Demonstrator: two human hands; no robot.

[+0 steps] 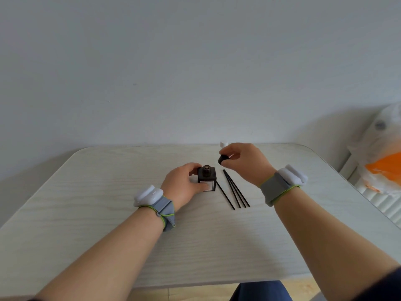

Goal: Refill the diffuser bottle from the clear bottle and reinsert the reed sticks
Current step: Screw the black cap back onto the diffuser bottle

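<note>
A plain white wall (195, 61) fills the upper half of the view above a pale wood-grain worktop (86, 203) with rounded far corners. At the right edge, a white ribbed radiator (386, 205) stands beside the worktop, with a crumpled white-and-orange plastic bag (382, 161) on top of it.

Two bare forearms reach in from the near edge, each wearing a grey wrist strap with a white plastic unit (149, 195).

The left hand (184, 185) rests on the worktop, its fingers and thumb grasping a dark square glass diffuser bottle (207, 179). The bottle stands upright near the middle of the worktop, its threaded neck uncovered and a pale label facing the camera.

The right hand (245, 161) is raised just beyond and to the right of the bottle. Its fingers pinch a small black round cap (223, 159), held clear of the neck.

Four thin black reed sticks (235, 192) lie flat on the worktop just right of the bottle, under the right wrist, fanning slightly towards the camera.

A white cap (223, 144) shows above the right hand's knuckles. It may belong to the clear bottle, but the hand hides whatever is beneath it.
</note>
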